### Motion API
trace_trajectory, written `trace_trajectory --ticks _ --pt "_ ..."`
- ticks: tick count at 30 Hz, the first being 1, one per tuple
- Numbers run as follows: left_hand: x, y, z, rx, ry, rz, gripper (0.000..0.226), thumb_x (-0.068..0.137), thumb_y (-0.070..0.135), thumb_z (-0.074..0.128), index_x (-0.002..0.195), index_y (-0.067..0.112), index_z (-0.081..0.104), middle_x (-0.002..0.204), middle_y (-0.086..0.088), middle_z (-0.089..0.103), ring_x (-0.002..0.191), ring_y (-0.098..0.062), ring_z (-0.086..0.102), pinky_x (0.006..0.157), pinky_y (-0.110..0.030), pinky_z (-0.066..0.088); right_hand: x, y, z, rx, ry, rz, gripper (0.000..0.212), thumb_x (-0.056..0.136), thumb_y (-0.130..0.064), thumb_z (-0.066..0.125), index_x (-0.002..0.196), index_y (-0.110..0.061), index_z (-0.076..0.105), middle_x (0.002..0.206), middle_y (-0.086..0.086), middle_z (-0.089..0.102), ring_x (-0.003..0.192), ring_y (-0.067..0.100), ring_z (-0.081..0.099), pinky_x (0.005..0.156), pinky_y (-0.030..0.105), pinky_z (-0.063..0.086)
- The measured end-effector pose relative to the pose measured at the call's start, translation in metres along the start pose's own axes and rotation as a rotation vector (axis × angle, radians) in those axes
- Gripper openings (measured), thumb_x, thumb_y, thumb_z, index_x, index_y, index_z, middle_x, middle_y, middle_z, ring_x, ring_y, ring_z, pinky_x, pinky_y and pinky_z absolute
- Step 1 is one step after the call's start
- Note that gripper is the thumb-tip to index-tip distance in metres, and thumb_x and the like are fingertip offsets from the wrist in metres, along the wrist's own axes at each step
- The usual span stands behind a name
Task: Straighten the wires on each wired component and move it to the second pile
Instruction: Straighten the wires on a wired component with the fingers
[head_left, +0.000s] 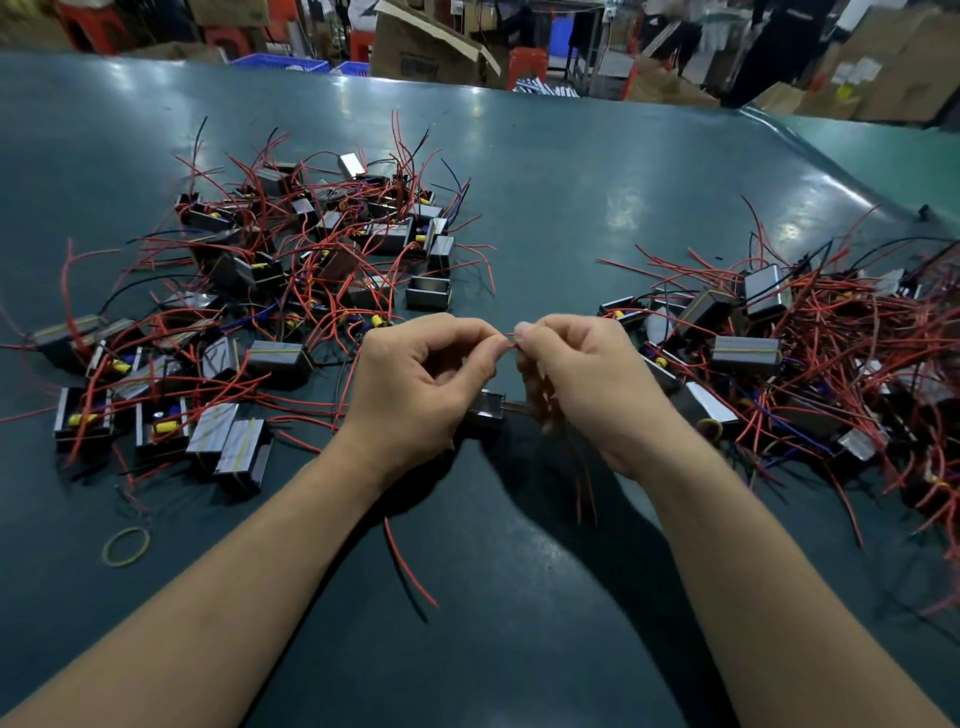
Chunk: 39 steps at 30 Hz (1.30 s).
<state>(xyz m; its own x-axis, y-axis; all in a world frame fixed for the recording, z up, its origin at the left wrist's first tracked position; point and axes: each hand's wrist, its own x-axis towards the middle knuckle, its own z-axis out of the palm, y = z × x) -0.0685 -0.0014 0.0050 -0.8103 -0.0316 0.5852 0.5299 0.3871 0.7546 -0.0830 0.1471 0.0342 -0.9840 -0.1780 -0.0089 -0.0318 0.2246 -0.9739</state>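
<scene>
Working over a dark green desk (545, 197), both hands raised just above it at the middle. Pinching a short stretch of red wire (511, 338) between thumb and forefinger of the left hand (415, 384) and thumb and forefinger of the right hand (582, 384), fingertips almost touching, the remaining fingers of each grip curling in toward the palm. Hanging just below and between the two hands, a small dark boxed component (485, 410), partly hidden by the left palm; whether touching the desk, cannot tell. Trailing down under the right wrist, more thin red leads (584, 488), blurred. Lying to the left, a loose pile (270, 291) of similar boxed components with red, black and blue wires sticking out in all directions. Lying to the right, a denser pile (810, 343) of the same parts, wires tangling toward the desk's edge. Resting near the left forearm, a yellow rubber band (126, 546). Standing beyond the far edge, blurred cardboard boxes (426, 47) and blue crates (280, 63), contents not showing.
</scene>
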Motion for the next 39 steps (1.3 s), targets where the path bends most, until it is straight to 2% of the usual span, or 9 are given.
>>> trace_trajectory --ticks 3,6,13,20,23,26,30,34,39 --pt "0.002 -0.002 0.002 -0.064 0.048 -0.068 0.006 0.087 0.005 0.071 0.082 0.004 0.074 0.069 -0.005 0.068 0.061 -0.013 0.063 0.063 -0.026 0.052 0.004 0.010 -0.002 -0.412 0.166 -0.347 0.028 0.096 -0.031 0.059 0.077 -0.011 0.064 0.059 -0.001 0.062 0.051 0.014 0.056 0.054 0.029 0.045" --pt "0.004 -0.003 0.004 -0.095 0.067 -0.094 0.005 0.086 0.005 0.071 0.083 0.007 0.073 0.067 -0.001 0.068 0.062 -0.003 0.061 0.064 -0.017 0.050 0.004 0.014 -0.004 -0.439 0.215 -0.522 0.022 0.095 -0.027 0.062 0.084 -0.008 0.065 0.061 0.003 0.062 0.055 0.021 0.055 0.058 0.036 0.047" --pt "0.004 0.000 0.001 -0.156 0.037 -0.122 0.008 0.087 0.003 0.069 0.081 0.008 0.072 0.066 -0.001 0.067 0.060 -0.001 0.060 0.064 -0.014 0.047 0.006 0.015 -0.010 -0.566 0.085 -0.653 0.020 0.096 -0.018 0.060 0.085 -0.004 0.070 0.066 0.007 0.064 0.061 0.024 0.059 0.062 0.041 0.048" --pt "0.002 0.002 0.001 -0.173 0.001 -0.093 0.007 0.086 0.007 0.071 0.083 0.001 0.073 0.067 -0.006 0.066 0.061 -0.009 0.060 0.063 -0.023 0.050 0.004 0.010 -0.002 -0.156 0.028 -0.295 0.045 0.098 -0.017 0.052 0.053 -0.020 0.047 0.043 -0.005 0.039 0.041 0.014 0.032 0.045 0.028 0.028" --pt "0.000 0.001 0.003 -0.089 -0.003 -0.039 0.007 0.087 0.009 0.071 0.083 0.004 0.074 0.069 -0.010 0.066 0.061 -0.031 0.059 0.059 -0.042 0.049 0.004 0.008 0.005 0.138 -0.004 -0.009 0.042 0.096 -0.011 0.045 0.055 -0.018 0.039 0.040 -0.007 0.026 0.035 0.008 0.018 0.038 0.015 0.016" --pt "0.000 -0.001 0.003 0.008 -0.018 0.037 0.008 0.088 0.010 0.070 0.084 0.006 0.075 0.068 -0.009 0.065 0.062 -0.030 0.058 0.059 -0.041 0.046 0.004 0.005 0.004 0.239 -0.042 0.185 0.036 0.094 -0.016 0.045 0.059 -0.018 0.040 0.038 -0.006 0.024 0.032 0.007 0.014 0.035 0.010 0.013" --pt "0.003 0.000 -0.003 -0.006 -0.035 -0.014 0.007 0.089 0.019 0.070 0.090 0.016 0.076 0.081 0.005 0.072 0.073 -0.009 0.065 0.070 -0.026 0.051 0.002 0.003 -0.009 -0.048 -0.034 -0.104 0.045 0.095 -0.020 0.058 0.050 -0.014 0.057 0.037 -0.006 0.035 0.034 0.009 0.025 0.036 0.015 0.020" --pt "0.014 -0.010 -0.021 0.071 0.222 -0.196 0.028 0.096 0.035 0.058 0.086 0.014 0.074 0.081 0.005 0.073 0.077 -0.012 0.067 0.072 -0.032 0.054 0.002 0.002 -0.027 -0.172 -0.145 -0.087 0.060 0.080 -0.066 0.056 0.058 -0.012 0.070 0.039 -0.002 0.039 0.036 0.010 0.028 0.037 0.015 0.025" --pt "0.018 -0.022 -0.032 0.280 0.261 -0.330 0.035 0.096 0.038 0.057 0.075 0.012 0.067 0.067 0.001 0.068 0.066 -0.018 0.064 0.069 -0.037 0.051 0.020 0.019 -0.019 -0.215 0.093 -0.132 0.022 0.094 -0.024 0.063 0.074 -0.017 0.069 0.057 -0.008 0.062 0.047 0.001 0.049 0.046 0.012 0.036"
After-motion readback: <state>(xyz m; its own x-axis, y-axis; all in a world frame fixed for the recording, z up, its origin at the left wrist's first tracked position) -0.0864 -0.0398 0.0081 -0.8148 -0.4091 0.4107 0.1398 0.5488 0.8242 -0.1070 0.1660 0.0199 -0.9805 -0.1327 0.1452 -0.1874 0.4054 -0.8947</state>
